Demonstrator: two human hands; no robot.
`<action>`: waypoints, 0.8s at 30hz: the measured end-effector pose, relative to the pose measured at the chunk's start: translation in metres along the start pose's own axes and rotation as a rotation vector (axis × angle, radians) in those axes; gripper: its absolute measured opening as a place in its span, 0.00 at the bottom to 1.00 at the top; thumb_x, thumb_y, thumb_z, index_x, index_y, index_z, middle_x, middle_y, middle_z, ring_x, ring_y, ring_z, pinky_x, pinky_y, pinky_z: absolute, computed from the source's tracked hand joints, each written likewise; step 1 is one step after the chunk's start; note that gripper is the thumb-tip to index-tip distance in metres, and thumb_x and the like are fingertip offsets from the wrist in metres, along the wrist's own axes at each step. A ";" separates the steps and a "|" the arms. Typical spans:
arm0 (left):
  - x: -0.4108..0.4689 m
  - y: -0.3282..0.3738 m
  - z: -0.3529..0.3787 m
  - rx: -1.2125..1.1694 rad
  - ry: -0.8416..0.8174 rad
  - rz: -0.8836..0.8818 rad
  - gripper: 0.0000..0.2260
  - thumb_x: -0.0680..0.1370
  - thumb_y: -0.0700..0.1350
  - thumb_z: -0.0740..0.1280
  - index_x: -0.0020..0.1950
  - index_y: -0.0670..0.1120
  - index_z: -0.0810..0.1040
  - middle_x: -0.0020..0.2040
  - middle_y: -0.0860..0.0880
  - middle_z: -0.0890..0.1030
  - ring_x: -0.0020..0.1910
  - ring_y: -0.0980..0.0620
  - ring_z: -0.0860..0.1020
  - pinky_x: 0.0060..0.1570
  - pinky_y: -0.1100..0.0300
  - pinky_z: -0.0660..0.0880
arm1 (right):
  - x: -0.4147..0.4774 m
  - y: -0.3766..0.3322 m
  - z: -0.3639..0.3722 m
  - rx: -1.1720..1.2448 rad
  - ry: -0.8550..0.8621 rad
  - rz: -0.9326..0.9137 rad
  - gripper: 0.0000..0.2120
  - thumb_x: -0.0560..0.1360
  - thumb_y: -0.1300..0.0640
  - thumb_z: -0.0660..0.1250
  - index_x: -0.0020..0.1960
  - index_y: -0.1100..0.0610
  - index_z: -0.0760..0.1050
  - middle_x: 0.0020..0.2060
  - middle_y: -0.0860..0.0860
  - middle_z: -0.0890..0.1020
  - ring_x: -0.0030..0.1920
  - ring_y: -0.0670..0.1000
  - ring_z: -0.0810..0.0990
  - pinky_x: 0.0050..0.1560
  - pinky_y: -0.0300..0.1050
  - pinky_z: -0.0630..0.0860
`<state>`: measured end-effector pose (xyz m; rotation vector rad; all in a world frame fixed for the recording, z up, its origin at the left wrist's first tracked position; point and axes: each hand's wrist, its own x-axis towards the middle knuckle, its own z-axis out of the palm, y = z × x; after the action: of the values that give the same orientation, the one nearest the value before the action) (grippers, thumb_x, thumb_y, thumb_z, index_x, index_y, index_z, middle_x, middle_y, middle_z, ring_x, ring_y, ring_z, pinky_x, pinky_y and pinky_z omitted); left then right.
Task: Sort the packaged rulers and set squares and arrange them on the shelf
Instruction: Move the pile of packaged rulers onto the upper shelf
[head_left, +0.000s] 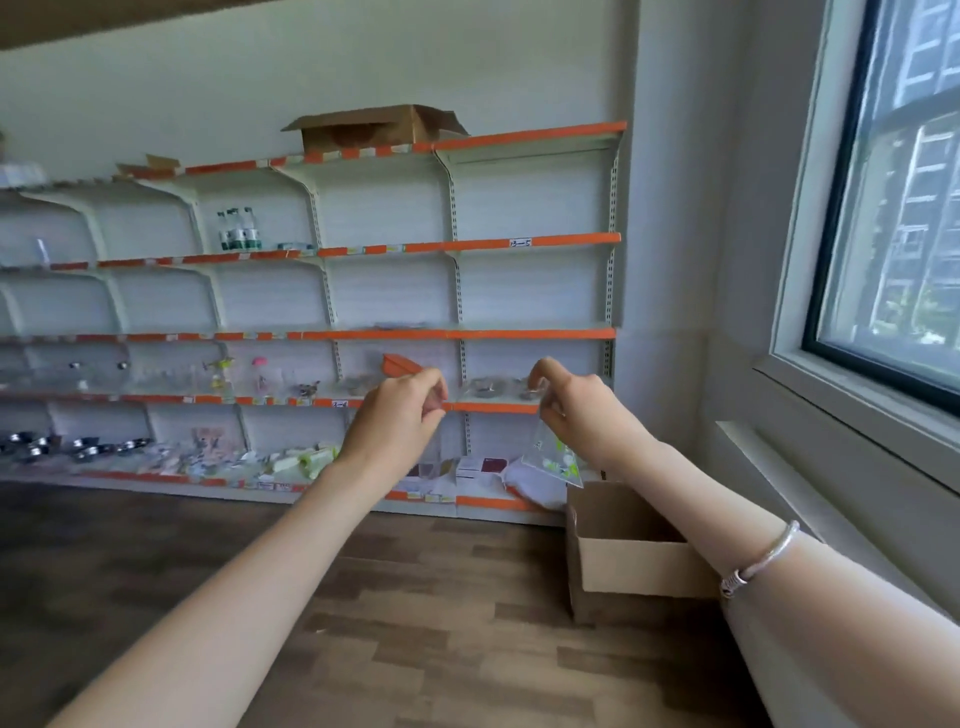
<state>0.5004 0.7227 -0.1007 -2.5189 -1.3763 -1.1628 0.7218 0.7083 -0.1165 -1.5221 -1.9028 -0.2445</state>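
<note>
Both arms reach forward toward a white shelf unit with orange edge strips (519, 334). My left hand (400, 410) pinches the top of a clear package with an orange header (402, 365); its transparent body hangs below the hand and is hard to make out. My right hand (571, 405) pinches the top corner of a clear triangular set-square package with green and white print (553, 457), which hangs down. Both hands are level with the second shelf from the bottom (493, 408). A few flat clear packages seem to lie on the shelf above, at its middle (400, 327).
An open cardboard box (634, 566) stands on the wood floor at the right, below my right forearm. Lower shelves hold small goods, metal bowls (72, 447) and boxes. Bottles (238, 231) stand higher up. Another cardboard box (374, 127) sits on top. A window (893, 208) is at the right.
</note>
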 end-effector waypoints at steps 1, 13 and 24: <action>0.016 -0.003 0.012 -0.007 -0.010 -0.010 0.05 0.76 0.38 0.69 0.48 0.46 0.76 0.39 0.53 0.78 0.39 0.52 0.76 0.40 0.61 0.69 | 0.015 0.014 0.004 0.008 -0.009 -0.001 0.14 0.73 0.67 0.57 0.56 0.54 0.66 0.38 0.60 0.82 0.39 0.63 0.78 0.42 0.56 0.77; 0.166 -0.096 0.139 -0.156 0.045 -0.158 0.08 0.77 0.39 0.68 0.40 0.50 0.73 0.33 0.56 0.77 0.31 0.60 0.74 0.34 0.64 0.72 | 0.160 0.126 0.103 0.234 -0.030 -0.017 0.09 0.72 0.69 0.63 0.50 0.61 0.71 0.34 0.56 0.82 0.35 0.57 0.78 0.42 0.47 0.74; 0.331 -0.276 0.184 -0.140 0.080 -0.165 0.06 0.77 0.38 0.67 0.44 0.47 0.73 0.35 0.55 0.77 0.37 0.50 0.81 0.42 0.50 0.80 | 0.365 0.156 0.250 0.304 0.038 0.038 0.10 0.70 0.70 0.62 0.47 0.60 0.72 0.34 0.56 0.82 0.34 0.54 0.77 0.39 0.42 0.71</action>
<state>0.5118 1.1911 -0.1057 -2.4564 -1.5593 -1.4203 0.7369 1.1772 -0.1235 -1.3372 -1.7862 0.0324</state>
